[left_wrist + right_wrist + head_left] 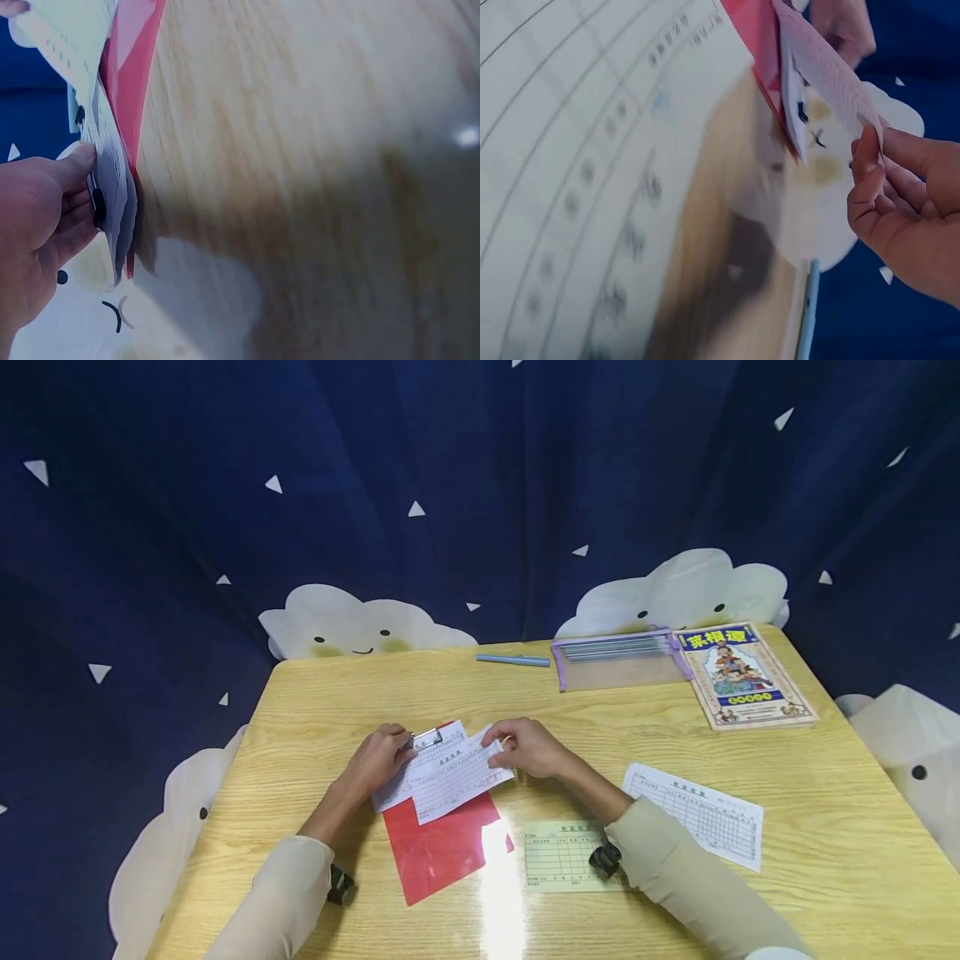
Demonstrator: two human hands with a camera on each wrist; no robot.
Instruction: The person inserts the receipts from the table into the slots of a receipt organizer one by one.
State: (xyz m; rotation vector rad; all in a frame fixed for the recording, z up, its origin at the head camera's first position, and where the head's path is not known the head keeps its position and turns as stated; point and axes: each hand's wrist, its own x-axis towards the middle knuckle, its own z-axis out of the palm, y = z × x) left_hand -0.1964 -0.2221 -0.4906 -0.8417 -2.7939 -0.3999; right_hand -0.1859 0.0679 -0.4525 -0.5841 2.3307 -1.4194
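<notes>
A red clipboard [444, 856] lies tilted on the table, with white printed forms [392, 792] at its upper end under a metal clip [427, 740]. My left hand [381, 758] grips this clip; in the left wrist view the thumb lies over the clip [97, 206] and the fingers go beneath it. Another white form [448, 785] overlaps the clipped papers and part of the red board. Its right end is pinched between the thumb and fingers of my right hand [531, 748]. The right wrist view shows that form [829, 71] slanting up from the board to the fingertips.
A pale green form [557, 858] lies under my right forearm, and a white form [697, 817] lies to its right. Along the back are a blue pen [513, 660], a purple-edged mesh pouch [622, 673] with slim sticks inside, and a book [738, 681]. A dark blue curtain [480, 485] hangs behind.
</notes>
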